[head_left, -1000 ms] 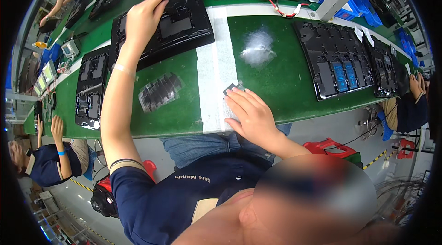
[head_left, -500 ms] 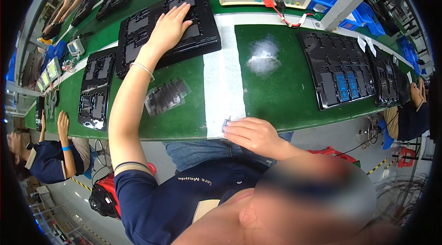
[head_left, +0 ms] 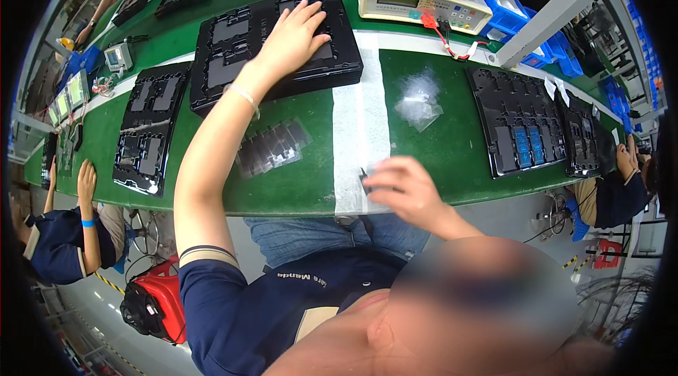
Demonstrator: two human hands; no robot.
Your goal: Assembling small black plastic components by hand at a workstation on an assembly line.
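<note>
My left hand (head_left: 293,38) lies with fingers stretched over a stack of black plastic trays (head_left: 236,79), touching the top tray near its far right part. Flat dark grey pieces (head_left: 231,28) sit in that tray's recesses. Near the table's front edge, over a white strip (head_left: 360,107), my right hand (head_left: 408,191) pinches a small dark piece (head_left: 365,179) at its fingertips. The hand is somewhat blurred, and the piece is too small to name. Between the stack and the front edge lies a clear sheet with dark strips (head_left: 275,148).
Clear plastic film (head_left: 418,102) lies right of the white strip. A black tray with blue and dark flat pieces (head_left: 519,121) is farther right. Behind stand a bench meter (head_left: 424,6) with red leads and a grey post (head_left: 558,19). Co-workers sit at both sides (head_left: 60,245).
The view has shifted, so the table sits a little differently. My right hand has lifted slightly with the small dark piece at its fingertips. My left hand stays on the tray stack.
</note>
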